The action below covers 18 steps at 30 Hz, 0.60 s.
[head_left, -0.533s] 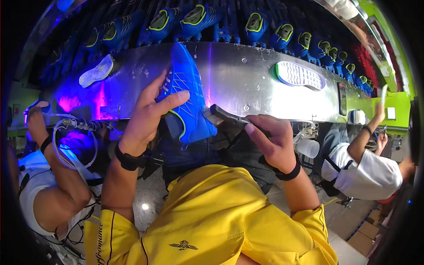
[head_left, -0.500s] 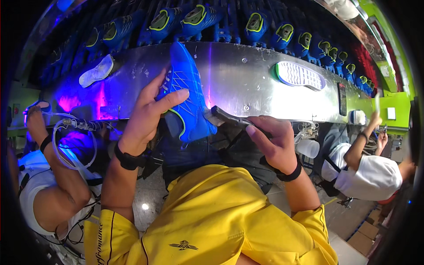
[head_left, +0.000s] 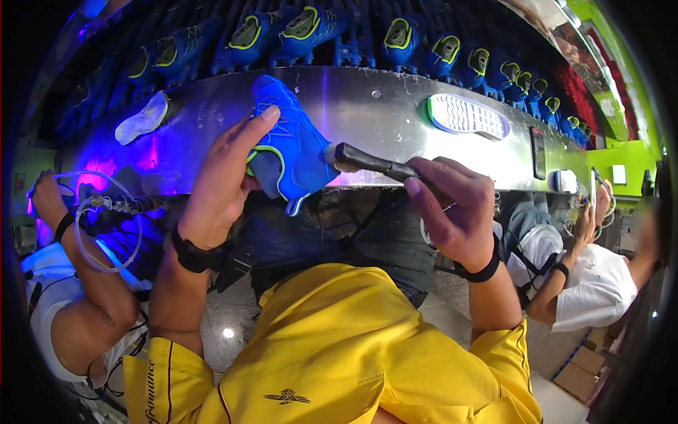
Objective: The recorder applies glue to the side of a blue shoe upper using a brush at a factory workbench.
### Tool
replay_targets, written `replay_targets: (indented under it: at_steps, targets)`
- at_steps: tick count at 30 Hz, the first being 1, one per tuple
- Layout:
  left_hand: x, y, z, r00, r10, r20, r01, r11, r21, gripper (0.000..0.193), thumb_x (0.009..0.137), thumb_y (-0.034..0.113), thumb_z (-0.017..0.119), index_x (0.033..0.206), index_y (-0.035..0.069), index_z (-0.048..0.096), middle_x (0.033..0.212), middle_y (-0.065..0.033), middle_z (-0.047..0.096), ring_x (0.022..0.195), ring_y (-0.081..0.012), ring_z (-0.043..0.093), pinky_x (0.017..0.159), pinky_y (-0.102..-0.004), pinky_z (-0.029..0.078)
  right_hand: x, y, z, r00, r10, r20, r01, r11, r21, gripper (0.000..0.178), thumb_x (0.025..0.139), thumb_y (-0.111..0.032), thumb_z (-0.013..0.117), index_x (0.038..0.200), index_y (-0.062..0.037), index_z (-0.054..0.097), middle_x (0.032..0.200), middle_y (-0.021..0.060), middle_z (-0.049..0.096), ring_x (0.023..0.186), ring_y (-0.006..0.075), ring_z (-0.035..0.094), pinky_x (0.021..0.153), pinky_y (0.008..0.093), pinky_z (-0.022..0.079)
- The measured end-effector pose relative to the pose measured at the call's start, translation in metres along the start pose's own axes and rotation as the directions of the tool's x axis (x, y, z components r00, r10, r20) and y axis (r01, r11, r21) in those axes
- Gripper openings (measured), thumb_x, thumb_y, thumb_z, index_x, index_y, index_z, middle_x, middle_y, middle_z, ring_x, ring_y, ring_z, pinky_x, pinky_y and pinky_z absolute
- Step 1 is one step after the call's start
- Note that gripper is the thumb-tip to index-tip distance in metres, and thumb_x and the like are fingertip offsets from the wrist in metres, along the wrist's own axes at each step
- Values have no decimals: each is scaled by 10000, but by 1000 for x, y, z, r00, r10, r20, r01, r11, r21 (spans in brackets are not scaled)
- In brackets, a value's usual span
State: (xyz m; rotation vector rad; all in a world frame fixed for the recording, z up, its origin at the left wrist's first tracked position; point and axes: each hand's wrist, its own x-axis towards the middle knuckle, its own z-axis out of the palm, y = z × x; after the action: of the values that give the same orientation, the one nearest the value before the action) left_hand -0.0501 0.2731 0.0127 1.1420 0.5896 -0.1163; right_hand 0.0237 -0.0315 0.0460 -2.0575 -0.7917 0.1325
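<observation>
My left hand [head_left: 227,173] grips a blue shoe upper [head_left: 300,138] with a yellow-green collar edge, thumb across the laced front. The toe points away from me and the heel loop hangs nearest me. In my right hand [head_left: 455,208] is a brush [head_left: 374,162] with a dark handle, pinched between thumb and fingers. Its pale bristles touch the lower side edge of the upper, near the heel. The fingers of my left hand behind the shoe are partly hidden.
A metal bench [head_left: 353,113] runs across in front of me. On it lie a white sole [head_left: 466,116] at right and a pale sole-shaped piece [head_left: 143,120] at left. Several blue shoe uppers [head_left: 304,28] line the rack behind. Co-workers [head_left: 92,304] sit at both sides.
The shoe upper has tilted and turned in my left hand, its heel swinging toward me. My right hand and the brush have shifted slightly, the bristles staying on the shoe's edge.
</observation>
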Motion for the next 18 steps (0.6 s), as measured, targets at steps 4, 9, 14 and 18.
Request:
replay_targets:
  at_steps: [4,9,14,18]
  targets:
    - [-4,0,18,996,-22,-82,16,997,-70,436,1057,391,700,1341,61,681,1180,-49,768,1004,-138,767,785,-301,632,13,-4,-8,998,-63,-26,61,997,-53,203,900,-84,786,1072,24,778,767,145,664,566,271,613,543,367,459]
    - [-13,-7,22,990,56,-126,-58,998,-14,459,1045,490,693,1305,112,696,1071,-11,781,851,-107,774,594,-248,608,28,-2,-16,975,-215,-49,210,973,-94,199,891,-82,798,1065,12,779,774,140,694,587,271,658,550,354,501]
    - [0,-12,-18,918,-181,354,307,889,-340,456,1138,385,541,1518,135,580,1251,-209,724,998,-299,768,628,-280,625,39,-5,-25,939,-343,-35,329,921,-208,207,858,-70,811,1047,10,780,748,126,692,615,271,685,568,359,518]
    - [-13,-22,6,979,-147,142,186,927,-326,519,1072,557,604,1318,105,673,1041,-138,788,712,-230,777,448,-229,519,45,1,-25,919,-393,-42,378,905,-194,203,839,-65,809,1024,16,789,747,122,689,618,262,688,580,349,524]
